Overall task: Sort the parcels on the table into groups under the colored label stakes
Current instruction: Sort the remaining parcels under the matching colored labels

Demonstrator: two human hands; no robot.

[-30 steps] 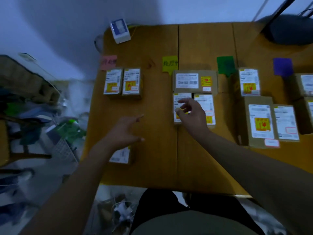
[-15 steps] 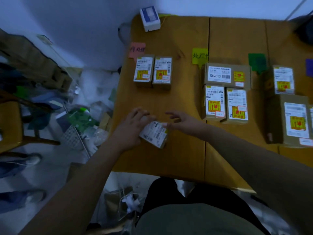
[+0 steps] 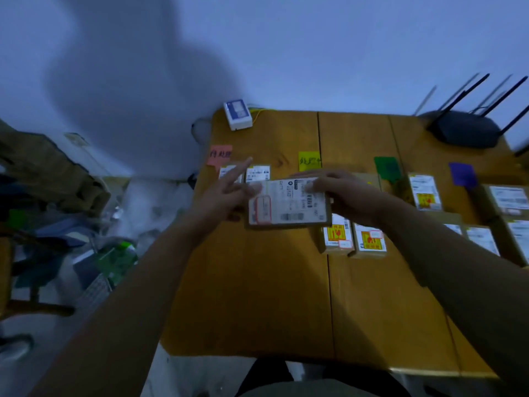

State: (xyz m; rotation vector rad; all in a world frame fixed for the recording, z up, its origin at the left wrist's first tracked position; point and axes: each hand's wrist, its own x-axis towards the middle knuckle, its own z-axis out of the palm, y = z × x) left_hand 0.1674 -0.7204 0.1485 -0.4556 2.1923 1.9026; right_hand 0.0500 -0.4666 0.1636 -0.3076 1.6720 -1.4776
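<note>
Parcel [image 3: 286, 207] — long axis left-right, face up — gripped by right hand [image 3: 346, 196].

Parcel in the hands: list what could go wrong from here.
1. Only the right hand grips the parcel, at one end; the left hand has straight fingers, so it may slip onto the sorted parcels below.
2. It hovers between the pink stake and yellow stake, risking the wrong group.

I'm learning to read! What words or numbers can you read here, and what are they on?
No text reads clearly enough to quote.
pink label stake: handwriting, too blurred.
yellow label stake: handwriting, too blurred.
held parcel: printed label and barcodes, too blurred.
parcels on the table: yellow stickers, too small.
</note>
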